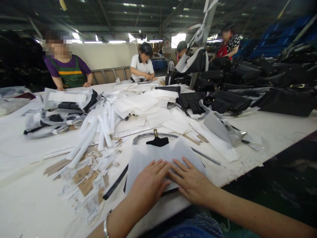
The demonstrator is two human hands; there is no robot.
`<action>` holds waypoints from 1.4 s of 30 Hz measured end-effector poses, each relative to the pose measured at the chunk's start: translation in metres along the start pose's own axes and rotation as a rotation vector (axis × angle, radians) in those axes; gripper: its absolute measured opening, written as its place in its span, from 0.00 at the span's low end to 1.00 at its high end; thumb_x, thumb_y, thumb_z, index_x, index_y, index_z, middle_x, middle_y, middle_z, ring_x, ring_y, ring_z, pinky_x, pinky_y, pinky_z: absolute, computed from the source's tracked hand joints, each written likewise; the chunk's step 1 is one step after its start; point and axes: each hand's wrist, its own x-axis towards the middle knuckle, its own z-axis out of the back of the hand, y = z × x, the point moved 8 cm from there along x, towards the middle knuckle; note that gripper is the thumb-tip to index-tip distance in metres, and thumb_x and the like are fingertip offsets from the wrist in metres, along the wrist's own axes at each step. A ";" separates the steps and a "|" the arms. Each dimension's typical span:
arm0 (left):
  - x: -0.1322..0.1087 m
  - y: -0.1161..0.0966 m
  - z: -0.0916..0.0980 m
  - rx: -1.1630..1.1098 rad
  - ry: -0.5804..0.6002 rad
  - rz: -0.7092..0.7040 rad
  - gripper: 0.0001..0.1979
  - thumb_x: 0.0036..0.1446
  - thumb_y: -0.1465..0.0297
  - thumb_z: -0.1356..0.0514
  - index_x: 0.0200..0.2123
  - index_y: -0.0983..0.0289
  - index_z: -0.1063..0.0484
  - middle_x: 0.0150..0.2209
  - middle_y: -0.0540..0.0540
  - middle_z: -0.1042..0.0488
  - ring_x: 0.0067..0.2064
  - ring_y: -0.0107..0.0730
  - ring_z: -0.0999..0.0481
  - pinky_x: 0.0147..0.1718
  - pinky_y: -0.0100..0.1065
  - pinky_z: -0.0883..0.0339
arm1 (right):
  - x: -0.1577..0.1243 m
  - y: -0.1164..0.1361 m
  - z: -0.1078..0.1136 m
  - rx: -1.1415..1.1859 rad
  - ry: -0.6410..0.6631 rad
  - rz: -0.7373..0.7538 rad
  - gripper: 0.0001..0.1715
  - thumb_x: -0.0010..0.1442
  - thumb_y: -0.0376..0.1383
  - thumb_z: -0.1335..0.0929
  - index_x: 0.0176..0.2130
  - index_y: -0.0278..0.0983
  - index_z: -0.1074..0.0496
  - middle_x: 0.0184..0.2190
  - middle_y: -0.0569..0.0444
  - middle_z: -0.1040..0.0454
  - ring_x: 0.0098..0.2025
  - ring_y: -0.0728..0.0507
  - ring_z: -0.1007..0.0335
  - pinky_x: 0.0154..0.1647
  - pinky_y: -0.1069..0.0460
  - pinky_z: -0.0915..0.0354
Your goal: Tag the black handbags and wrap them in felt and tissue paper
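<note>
A black handbag lies flat in front of me, mostly hidden under a sheet of thin white paper (146,155). Its black flap tab (158,141) with a brass-coloured clasp pokes out at the far edge, and a plastic-wrapped handle (142,138) curves behind it. A black strap (116,181) sticks out at the left. My left hand (150,178) rests on the paper with its fingers stretched out. Beside it, my right hand (192,180) lies flat too, its fingers spread and touching the left hand's fingertips. Neither hand grips anything.
Cardboard tags (88,183) with strings lie scattered at the left, near white padded tubes (105,127). Behind are loose white sheets (138,102). Black bags (284,102) are piled at the right. Several co-workers stand across the table (32,185), one in a green apron (71,74).
</note>
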 end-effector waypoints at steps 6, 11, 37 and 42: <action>-0.025 0.041 -0.052 -0.076 -0.031 0.123 0.29 0.66 0.63 0.43 0.66 0.64 0.46 0.63 0.63 0.33 0.65 0.44 0.34 0.62 0.50 0.36 | -0.001 -0.005 -0.003 0.166 0.029 -0.023 0.39 0.68 0.51 0.37 0.71 0.40 0.49 0.71 0.42 0.50 0.72 0.30 0.58 0.69 0.28 0.60; -0.028 0.038 -0.055 -0.114 -0.046 0.149 0.27 0.65 0.62 0.41 0.63 0.65 0.44 0.62 0.64 0.32 0.64 0.44 0.34 0.64 0.53 0.40 | 0.019 -0.018 0.021 0.212 0.031 -0.070 0.25 0.70 0.37 0.38 0.65 0.39 0.37 0.58 0.44 0.30 0.59 0.38 0.35 0.61 0.39 0.39; -0.027 0.041 -0.050 -0.175 -0.054 0.184 0.23 0.62 0.63 0.38 0.56 0.66 0.38 0.62 0.65 0.32 0.64 0.44 0.34 0.64 0.54 0.42 | 0.022 -0.023 0.008 0.051 -0.043 0.257 0.22 0.71 0.32 0.39 0.61 0.40 0.33 0.56 0.45 0.27 0.56 0.41 0.34 0.58 0.43 0.36; -0.025 0.037 -0.048 -0.129 -0.072 0.157 0.22 0.64 0.63 0.40 0.58 0.65 0.34 0.60 0.62 0.29 0.63 0.43 0.32 0.64 0.52 0.40 | 0.016 -0.022 -0.005 0.031 0.008 0.276 0.35 0.65 0.24 0.41 0.68 0.36 0.43 0.67 0.47 0.39 0.69 0.40 0.48 0.69 0.38 0.48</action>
